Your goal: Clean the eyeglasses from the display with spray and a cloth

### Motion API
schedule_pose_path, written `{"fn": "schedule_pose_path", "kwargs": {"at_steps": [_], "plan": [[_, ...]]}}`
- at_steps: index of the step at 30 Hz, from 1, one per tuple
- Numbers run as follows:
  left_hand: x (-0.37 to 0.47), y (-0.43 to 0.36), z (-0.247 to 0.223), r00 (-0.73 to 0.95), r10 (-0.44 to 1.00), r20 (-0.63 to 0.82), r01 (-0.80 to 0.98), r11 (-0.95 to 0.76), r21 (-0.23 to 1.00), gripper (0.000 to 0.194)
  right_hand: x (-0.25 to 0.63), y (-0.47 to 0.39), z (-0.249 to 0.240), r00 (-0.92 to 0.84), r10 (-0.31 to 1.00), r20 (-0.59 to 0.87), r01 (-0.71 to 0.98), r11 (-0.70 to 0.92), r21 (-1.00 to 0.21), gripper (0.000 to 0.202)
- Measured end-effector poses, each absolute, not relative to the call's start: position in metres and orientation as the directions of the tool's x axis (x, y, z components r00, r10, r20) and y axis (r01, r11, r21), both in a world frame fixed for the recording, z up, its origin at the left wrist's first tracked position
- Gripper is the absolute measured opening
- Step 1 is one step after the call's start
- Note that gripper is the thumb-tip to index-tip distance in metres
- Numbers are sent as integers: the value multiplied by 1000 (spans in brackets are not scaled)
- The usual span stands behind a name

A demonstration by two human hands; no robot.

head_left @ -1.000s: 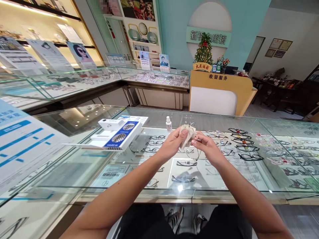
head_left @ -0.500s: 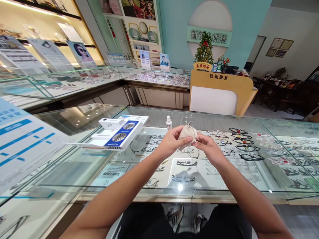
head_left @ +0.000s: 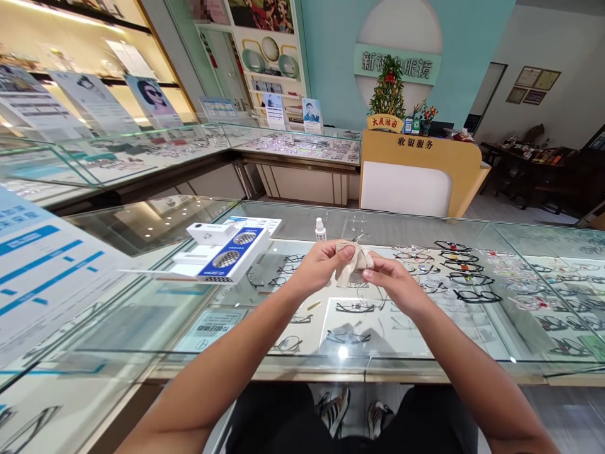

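A beige cleaning cloth (head_left: pixel 350 270) is bunched up in front of me, above the glass counter. My left hand (head_left: pixel 322 263) is closed on it, thumb pressed on top. From the right, my right hand (head_left: pixel 391 277) pinches at the cloth's edge, where it seems to hold a thin-framed pair of eyeglasses (head_left: pixel 361 238). A slim part of that frame sticks out above the cloth; the lenses are covered. Just beyond my left hand a small white bottle (head_left: pixel 320 229) stands upright on the glass.
An open white and blue box (head_left: pixel 231 255) lies on the glass counter (head_left: pixel 278 362) at left, with a smaller white box (head_left: pixel 210 234) on it. Rows of eyeglasses (head_left: pixel 467 279) show under the glass. A large printed sign (head_left: pixel 51 277) stands at far left.
The cloth has been refolded, with a corner now hanging down below my left thumb. My left thumb has moved up on it, and both hands stay in about the same place.
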State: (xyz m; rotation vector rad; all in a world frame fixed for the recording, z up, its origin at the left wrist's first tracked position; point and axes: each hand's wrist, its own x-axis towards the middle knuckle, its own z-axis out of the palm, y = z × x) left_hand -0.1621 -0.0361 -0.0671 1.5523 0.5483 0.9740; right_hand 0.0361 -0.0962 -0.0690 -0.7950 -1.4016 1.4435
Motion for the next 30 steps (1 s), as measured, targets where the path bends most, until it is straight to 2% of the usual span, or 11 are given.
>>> {"fn": "schedule_pose_path", "kwargs": {"at_steps": [4,10,17,21,23,27,30], "plan": [[-163,-36,-64,631,739,235,-178,-157,972,57,38,-93,-71,-291,946,141,-235,73,-969,38],[-154,-45,-66,548,809,214,-202,-120,972,55,36,-92,-75,-341,933,118,-249,31,-968,39],[-151,-48,-71,411,846,340,-172,-294,940,68,29,-97,-76,-404,905,130,-177,62,-982,49],[-152,-44,-72,403,849,341,-145,-309,940,72,31,-95,-76,-335,928,163,-219,92,-971,51],[-154,-41,-70,344,859,379,-122,-359,925,72,35,-92,-74,-262,946,192,-264,121,-957,51],[-163,-36,-60,134,846,515,56,-526,849,61,46,-89,-66,-126,972,201,-328,150,-933,50],[-179,-28,-53,47,755,654,299,-636,712,46,53,-87,-62,-109,977,184,-356,135,-925,48]]}}
